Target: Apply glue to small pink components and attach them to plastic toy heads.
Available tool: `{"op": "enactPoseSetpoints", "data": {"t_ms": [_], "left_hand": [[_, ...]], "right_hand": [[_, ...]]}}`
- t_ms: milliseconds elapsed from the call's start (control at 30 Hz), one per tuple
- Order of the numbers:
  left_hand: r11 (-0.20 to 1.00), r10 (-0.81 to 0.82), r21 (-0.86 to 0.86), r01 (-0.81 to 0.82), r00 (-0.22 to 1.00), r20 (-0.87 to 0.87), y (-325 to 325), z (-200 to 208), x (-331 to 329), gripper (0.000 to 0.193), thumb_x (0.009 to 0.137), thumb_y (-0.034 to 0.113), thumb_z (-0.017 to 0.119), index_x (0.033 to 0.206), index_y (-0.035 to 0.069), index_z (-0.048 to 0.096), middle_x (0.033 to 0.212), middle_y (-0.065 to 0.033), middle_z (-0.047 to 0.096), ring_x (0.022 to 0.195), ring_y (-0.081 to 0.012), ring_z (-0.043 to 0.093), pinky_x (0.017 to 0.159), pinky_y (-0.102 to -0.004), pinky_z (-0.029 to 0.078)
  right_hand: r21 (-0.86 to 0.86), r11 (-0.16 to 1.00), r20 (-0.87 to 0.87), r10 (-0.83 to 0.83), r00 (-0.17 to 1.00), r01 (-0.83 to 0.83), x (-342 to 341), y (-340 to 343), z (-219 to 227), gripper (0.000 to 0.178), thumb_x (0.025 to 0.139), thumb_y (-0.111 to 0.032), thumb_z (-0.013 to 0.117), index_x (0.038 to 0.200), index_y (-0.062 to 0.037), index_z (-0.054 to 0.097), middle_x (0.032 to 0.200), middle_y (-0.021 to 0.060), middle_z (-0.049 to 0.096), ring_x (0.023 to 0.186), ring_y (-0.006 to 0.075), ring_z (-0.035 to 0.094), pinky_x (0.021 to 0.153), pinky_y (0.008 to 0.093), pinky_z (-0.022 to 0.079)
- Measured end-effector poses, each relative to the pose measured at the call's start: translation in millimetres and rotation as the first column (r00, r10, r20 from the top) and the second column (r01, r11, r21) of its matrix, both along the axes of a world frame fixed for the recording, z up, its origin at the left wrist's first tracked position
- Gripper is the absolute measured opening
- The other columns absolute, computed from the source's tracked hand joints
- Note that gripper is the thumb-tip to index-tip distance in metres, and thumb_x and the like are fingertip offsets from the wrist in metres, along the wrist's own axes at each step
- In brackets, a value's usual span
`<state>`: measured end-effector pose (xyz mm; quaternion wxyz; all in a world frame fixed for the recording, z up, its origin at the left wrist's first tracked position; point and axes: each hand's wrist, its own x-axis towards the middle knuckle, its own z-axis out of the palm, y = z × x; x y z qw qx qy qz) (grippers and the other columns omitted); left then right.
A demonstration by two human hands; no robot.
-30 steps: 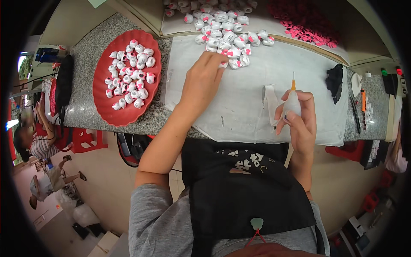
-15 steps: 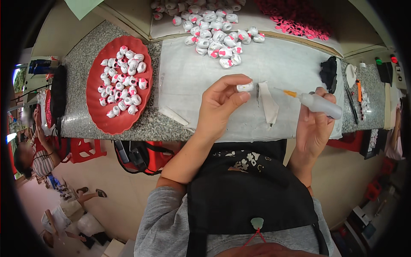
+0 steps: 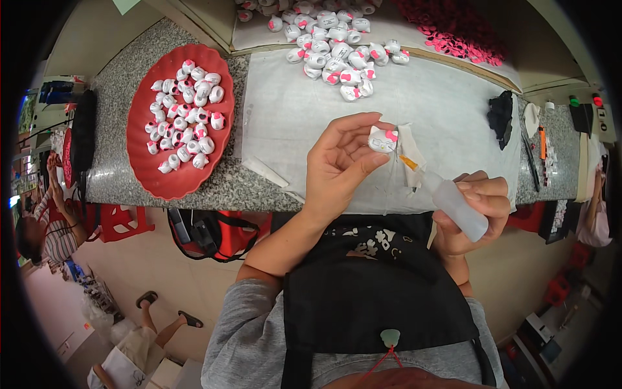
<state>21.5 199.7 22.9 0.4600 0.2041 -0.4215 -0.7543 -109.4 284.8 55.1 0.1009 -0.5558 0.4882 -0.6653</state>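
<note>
Between the thumb and fingers of my left hand (image 3: 343, 152) is a small white cat-head figure (image 3: 381, 139) with a pink bow, its face turned up. My right hand (image 3: 476, 211) grips a translucent squeeze bottle (image 3: 459, 211), tilted so its orange needle tip (image 3: 408, 162) points at the lower edge of the cat head. Whether the needle touches the figure I cannot tell. Under the tip, a folded white cloth strip (image 3: 412, 146) lies on the white sheet (image 3: 311, 97).
A red scalloped tray (image 3: 139, 149) of cat heads sits at left. More cat heads (image 3: 337, 52) are heaped at the back, beside pink pieces (image 3: 460, 45). A black cloth (image 3: 500, 117) and a pen (image 3: 531, 162) lie at right. Another person (image 3: 55, 220) is at far left.
My right hand has brought the bottle left and down, its needle now beside the cat head. In my left hand the figure has turned so its face shows.
</note>
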Motion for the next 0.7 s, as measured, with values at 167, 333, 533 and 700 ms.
{"op": "enactPoseSetpoints", "data": {"t_ms": [167,333,533,700], "left_hand": [[1.0,-0.013,-0.007,0.013,1.0,-0.023,-0.2,-0.9,0.2,0.038,0.069,-0.008,0.053,0.105,-0.004,0.04,0.101,-0.0158,0.048,0.093,-0.017,0.049,0.079,-0.0266,0.042],[0.999,-0.03,-0.011,0.03,0.999,-0.013,0.2,-1.6,1.9,0.037,0.069,-0.008,0.053,0.104,-0.004,0.04,0.1,-0.0156,0.049,0.092,-0.0169,0.049,0.08,-0.0268,0.041],[1.0,0.005,-0.005,-0.005,1.0,-0.015,0.1,-4.1,1.7,0.036,0.07,-0.006,0.053,0.103,-0.003,0.041,0.099,-0.0158,0.049,0.09,-0.0168,0.05,0.078,-0.0268,0.042],[1.0,-0.012,-0.001,0.012,1.0,-0.025,0.3,-3.6,1.8,0.036,0.07,-0.006,0.053,0.103,-0.003,0.041,0.1,-0.016,0.049,0.091,-0.0174,0.05,0.077,-0.0267,0.043]], "right_hand": [[-0.024,0.999,-0.091,0.038,0.995,-0.04,-0.9,1.1,1.3,0.044,0.048,-0.001,0.075,0.082,-0.005,0.048,0.079,0.0078,0.046,0.06,0.0137,0.049,0.052,0.0224,0.042],[-0.024,0.999,-0.097,0.044,0.994,-0.046,0.6,0.8,-1.0,0.045,0.047,-0.001,0.075,0.082,-0.0048,0.048,0.079,0.0082,0.046,0.059,0.014,0.049,0.05,0.0229,0.042],[0.029,0.999,-0.1,-0.018,0.995,0.021,3.5,3.0,2.0,0.04,0.054,-0.015,0.074,0.081,-0.0074,0.046,0.075,0.0048,0.047,0.058,0.0131,0.046,0.054,0.0242,0.04],[-0.002,0.999,-0.085,-0.032,0.996,0.032,3.2,1.6,0.0,0.039,0.055,-0.013,0.074,0.081,-0.0074,0.046,0.075,0.0049,0.047,0.058,0.0128,0.045,0.053,0.0244,0.04]]}}
